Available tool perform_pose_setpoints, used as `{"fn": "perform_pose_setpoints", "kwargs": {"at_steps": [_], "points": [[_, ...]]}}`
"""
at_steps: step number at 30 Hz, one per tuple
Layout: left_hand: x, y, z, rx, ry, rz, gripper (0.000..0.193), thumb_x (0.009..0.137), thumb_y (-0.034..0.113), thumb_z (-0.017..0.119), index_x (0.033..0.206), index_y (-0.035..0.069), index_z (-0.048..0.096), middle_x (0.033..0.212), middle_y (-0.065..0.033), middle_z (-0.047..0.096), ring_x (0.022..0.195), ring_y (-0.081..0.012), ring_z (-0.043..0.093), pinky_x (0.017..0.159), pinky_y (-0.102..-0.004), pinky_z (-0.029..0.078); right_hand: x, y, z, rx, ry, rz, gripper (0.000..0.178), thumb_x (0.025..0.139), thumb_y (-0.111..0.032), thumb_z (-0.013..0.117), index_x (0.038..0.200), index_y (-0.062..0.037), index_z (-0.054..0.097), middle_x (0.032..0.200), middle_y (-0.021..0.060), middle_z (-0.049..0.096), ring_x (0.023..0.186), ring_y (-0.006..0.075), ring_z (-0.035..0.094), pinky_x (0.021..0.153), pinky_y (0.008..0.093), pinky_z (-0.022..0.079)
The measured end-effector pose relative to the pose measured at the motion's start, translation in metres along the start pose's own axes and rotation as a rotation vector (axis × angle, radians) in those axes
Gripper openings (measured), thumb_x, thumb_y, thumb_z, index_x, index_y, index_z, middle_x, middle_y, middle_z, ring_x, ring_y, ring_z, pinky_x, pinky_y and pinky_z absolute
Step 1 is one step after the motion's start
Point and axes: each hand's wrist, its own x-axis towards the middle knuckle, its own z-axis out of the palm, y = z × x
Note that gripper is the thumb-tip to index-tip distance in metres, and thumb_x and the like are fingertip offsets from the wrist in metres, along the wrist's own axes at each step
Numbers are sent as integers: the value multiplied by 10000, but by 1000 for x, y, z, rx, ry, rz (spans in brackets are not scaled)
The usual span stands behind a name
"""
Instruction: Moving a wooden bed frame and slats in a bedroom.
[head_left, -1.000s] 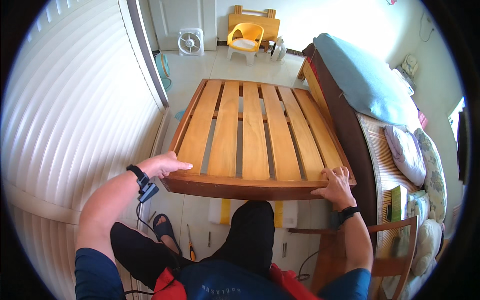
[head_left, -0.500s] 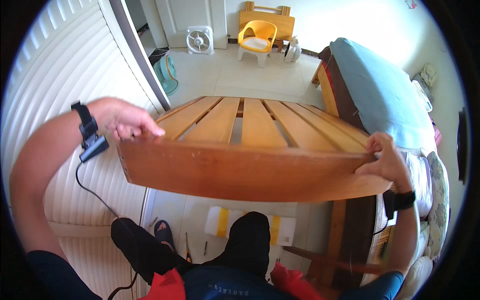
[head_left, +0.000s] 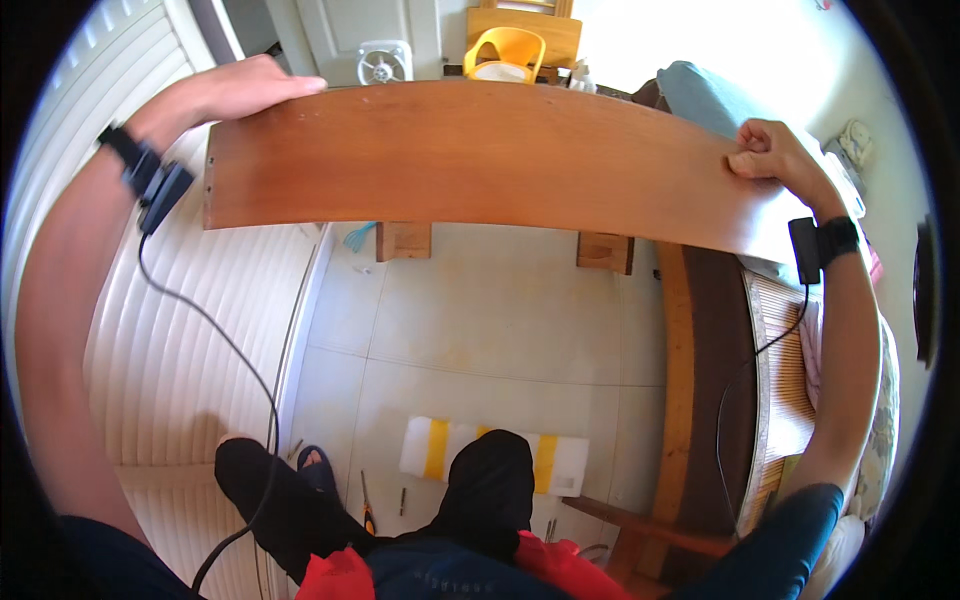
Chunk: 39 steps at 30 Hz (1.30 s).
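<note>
A large slatted wooden frame is raised in front of me, its wide, curved brown side board facing me. My left hand is closed over the upper left edge, fingers partly hidden behind the board. At the upper right end my right hand grips the same board, its thumb on the near face. Beneath the board show two wooden legs, a left one and a right one. The slats are hidden behind the board. Small dark holes show at the board's left end.
A white pad with yellow bands lies by my knee, near an orange-handled screwdriver. White louvered doors stand left; a bed stands right. A yellow chair and a box fan are at the back.
The frame has been lifted and tipped, so its side board faces me and the slats no longer show. Both hands have risen with it; the legs have come into view.
</note>
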Motion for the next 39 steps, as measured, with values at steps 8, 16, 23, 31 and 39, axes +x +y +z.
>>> {"fn": "perform_pose_setpoints", "kwargs": {"at_steps": [8, 16, 23, 31, 39], "points": [[-18, -38, 54, 209, 495, 394, 1119, 885, 748, 769, 1721, 122, 366, 1738, -198, 388, 1632, -400, 314, 1355, -551, 260, 38, 18, 37, -117, 347, -153, 626, 1029, -663, 647, 1245, -95, 798, 1189, 101, 787, 1123, 242, 703, 1012, 371, 534], [52, -71, 40, 239, 637, 536, 982, 977, 770, 625, 1722, 171, 400, 1749, -174, 402, 1640, -370, 326, 1347, -548, 243, 104, 29, 48, -208, 574, 60, 603, 1073, -586, 605, 1453, -132, 720, 1418, 128, 741, 1336, 346, 668, 1171, 461, 494], [118, -55, 30, 349, 695, 241, 845, 1054, 746, 509, 1719, 232, 421, 1753, -132, 443, 1636, -342, 365, 1308, -538, 303, 111, 81, 55, -569, 641, -217, 615, 1121, -523, 578, 1574, -108, 625, 1634, 148, 593, 1526, 339, 517, 1303, 445, 369], [130, -86, 22, -182, 696, 333, 706, 1125, 624, 503, 1584, 100, 619, 1621, -152, 608, 1522, -280, 541, 1282, -369, 371, 114, 70, 66, -240, 572, -225, 777, 1049, -599, 638, 1658, -130, 531, 1709, 193, 494, 1592, 382, 438, 1346, 479, 282], [139, -90, 48, -105, 938, 132, 637, 1103, 588, 565, 1270, 32, 826, 1204, -123, 822, 1112, -218, 732, 1019, -338, 523, 124, 75, 109, -476, 777, -178, 822, 862, 19, 726, 1638, -183, 545, 1615, 159, 609, 1487, 363, 579, 1269, 457, 442]]}}
